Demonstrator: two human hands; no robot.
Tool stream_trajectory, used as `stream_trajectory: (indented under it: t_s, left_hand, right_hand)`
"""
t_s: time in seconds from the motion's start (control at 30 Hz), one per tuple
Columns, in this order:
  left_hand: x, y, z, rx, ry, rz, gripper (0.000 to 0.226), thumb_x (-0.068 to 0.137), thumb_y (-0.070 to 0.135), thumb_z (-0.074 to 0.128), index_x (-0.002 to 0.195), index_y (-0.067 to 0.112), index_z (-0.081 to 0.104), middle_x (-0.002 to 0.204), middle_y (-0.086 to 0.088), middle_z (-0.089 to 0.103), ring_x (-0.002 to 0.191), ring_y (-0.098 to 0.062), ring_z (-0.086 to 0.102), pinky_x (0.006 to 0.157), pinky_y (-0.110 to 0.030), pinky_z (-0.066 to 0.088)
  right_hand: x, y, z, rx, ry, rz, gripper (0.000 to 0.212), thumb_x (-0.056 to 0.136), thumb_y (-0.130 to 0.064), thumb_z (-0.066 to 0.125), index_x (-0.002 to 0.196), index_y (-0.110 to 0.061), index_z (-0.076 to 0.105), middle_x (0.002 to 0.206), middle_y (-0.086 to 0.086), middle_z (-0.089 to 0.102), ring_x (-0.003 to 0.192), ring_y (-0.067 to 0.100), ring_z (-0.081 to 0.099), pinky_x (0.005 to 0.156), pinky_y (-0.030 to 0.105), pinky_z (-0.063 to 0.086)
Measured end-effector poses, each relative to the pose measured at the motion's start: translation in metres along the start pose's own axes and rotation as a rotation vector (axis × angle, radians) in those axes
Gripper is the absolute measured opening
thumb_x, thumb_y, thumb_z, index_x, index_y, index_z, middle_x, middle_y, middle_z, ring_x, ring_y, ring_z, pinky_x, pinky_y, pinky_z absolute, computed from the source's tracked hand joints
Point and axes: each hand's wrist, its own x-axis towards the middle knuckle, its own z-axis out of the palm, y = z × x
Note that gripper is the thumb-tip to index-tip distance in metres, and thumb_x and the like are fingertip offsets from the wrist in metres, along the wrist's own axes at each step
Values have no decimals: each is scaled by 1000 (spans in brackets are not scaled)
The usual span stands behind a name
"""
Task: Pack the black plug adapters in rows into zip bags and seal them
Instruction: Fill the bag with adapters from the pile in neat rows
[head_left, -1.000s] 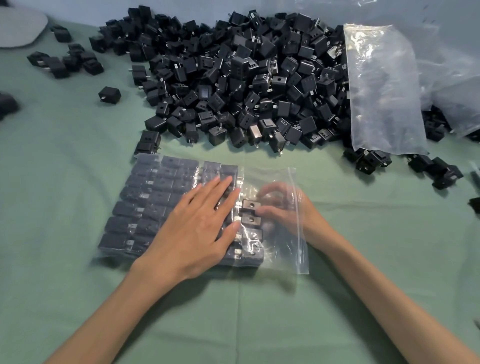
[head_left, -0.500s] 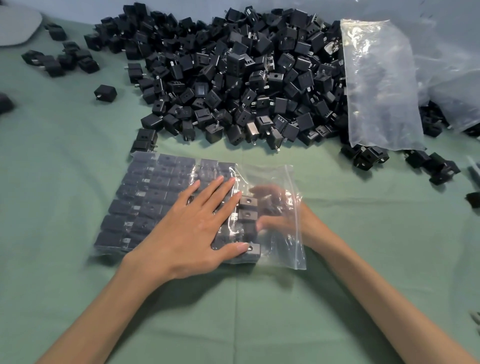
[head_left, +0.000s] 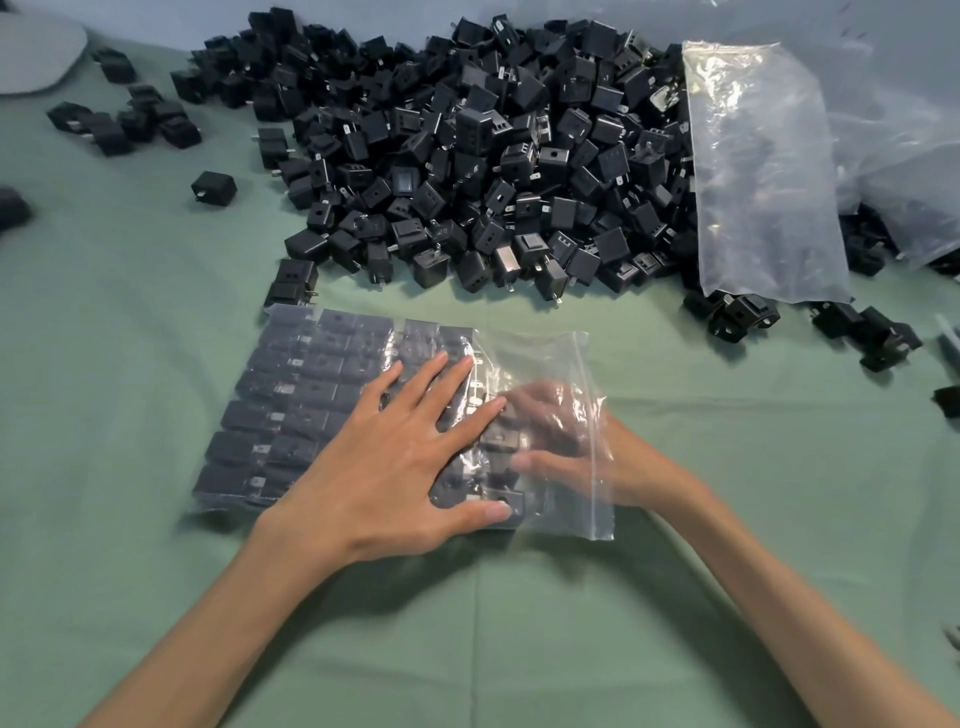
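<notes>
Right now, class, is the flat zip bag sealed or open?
Open: the right hand is inside the zip bag, reaching through its mouth to the adapters.

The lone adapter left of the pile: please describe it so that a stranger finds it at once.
Start at the big heap of black adapters on the green cloth. Left of it, one adapter lies alone, touching no other.

Inside the zip bag (head_left: 545, 358) the right hand (head_left: 571, 441) is blurred, what its fingers (head_left: 540, 405) grip unclear.
</notes>
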Motion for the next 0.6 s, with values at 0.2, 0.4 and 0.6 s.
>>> stream_trajectory:
  t_s: [0.2,0.4,0.6]
  left_hand:
    - [1,1,-2,-5,6,35,93,81,86,9,155,30,2,160,15,-15,144,-5,-22,120,-50,0]
    - [0,0,-2,-1,4,28,101,80,87,9,153,21,-16,159,12,-20,142,-1,-25,120,-48,-3]
    - [3,0,-3,28,-23,-1,106,75,90,1,149,18,-24,157,6,-28,140,-2,-30,119,-46,-7]
  right_hand:
    - [8,5,16,-114,250,-120,35,95,-32,47,129,-25,56,113,-5,56,103,2,56,90,18,46]
    - [24,10,6,-152,185,-133,27,96,-8,53,119,-8,65,112,12,62,100,8,57,91,33,48]
    - [28,7,1,-22,221,-67,23,87,-12,61,105,-23,71,97,-17,67,91,2,65,81,12,48]
